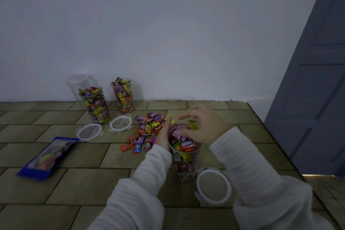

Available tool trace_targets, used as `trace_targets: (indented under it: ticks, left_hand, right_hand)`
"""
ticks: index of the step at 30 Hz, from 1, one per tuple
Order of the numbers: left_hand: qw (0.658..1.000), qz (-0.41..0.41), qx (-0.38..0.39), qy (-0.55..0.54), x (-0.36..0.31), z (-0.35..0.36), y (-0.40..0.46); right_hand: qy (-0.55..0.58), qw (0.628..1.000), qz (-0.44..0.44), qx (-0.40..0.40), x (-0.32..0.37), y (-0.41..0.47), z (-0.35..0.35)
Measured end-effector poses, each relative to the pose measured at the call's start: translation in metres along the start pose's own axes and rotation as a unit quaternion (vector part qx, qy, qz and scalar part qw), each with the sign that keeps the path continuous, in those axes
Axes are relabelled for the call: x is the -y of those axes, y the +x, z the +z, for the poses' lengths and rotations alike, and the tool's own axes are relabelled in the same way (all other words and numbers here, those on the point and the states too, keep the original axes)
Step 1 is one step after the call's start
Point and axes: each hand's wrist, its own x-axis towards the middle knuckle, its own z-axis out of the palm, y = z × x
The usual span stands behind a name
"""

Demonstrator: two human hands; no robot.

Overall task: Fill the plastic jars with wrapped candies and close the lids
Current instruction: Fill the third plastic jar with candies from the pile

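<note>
A clear plastic jar [184, 166] stands in front of me, heaped with wrapped candies above its rim. My left hand [164, 134] rests flat against the jar's left rim, fingers straight and pointing away. My right hand [203, 127] hovers over the jar's mouth with its fingers curled, and a yellow wrapped candy [193, 124] sits between its thumb and fingers. The jar's lid [213, 185] lies on the surface just right of it. Loose candies [149, 128] are scattered behind my left hand.
Two more open jars [95, 108] [123, 96] full of candies stand near the wall, an empty jar [79, 83] behind them, and two lids [89, 132] [120, 123] in front. A blue candy bag [47, 157] lies left. A grey door [317, 89] stands beyond the surface's right edge.
</note>
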Motion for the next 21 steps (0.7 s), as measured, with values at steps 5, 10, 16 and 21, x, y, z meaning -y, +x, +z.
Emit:
trace_targets:
  ticks: [5, 10, 16, 21]
  left_hand:
    - [0.999, 0.005, -0.011, -0.043, 0.000, 0.003, 0.000]
    - [0.999, 0.024, 0.012, -0.026, 0.004, 0.000, 0.006]
    - [0.999, 0.016, 0.005, -0.041, 0.004, -0.003, 0.005]
    - [0.999, -0.004, 0.015, -0.037, 0.001, -0.003, 0.006]
  right_hand:
    - [-0.154, 0.979, -0.048, 0.127, 0.018, 0.004, 0.003]
    - [-0.259, 0.944, -0.033, 0.200, 0.020, 0.015, 0.016]
    - [-0.283, 0.932, -0.016, 0.226, 0.015, 0.029, 0.029]
    - [-0.192, 0.969, 0.008, 0.158, -0.004, 0.034, 0.025]
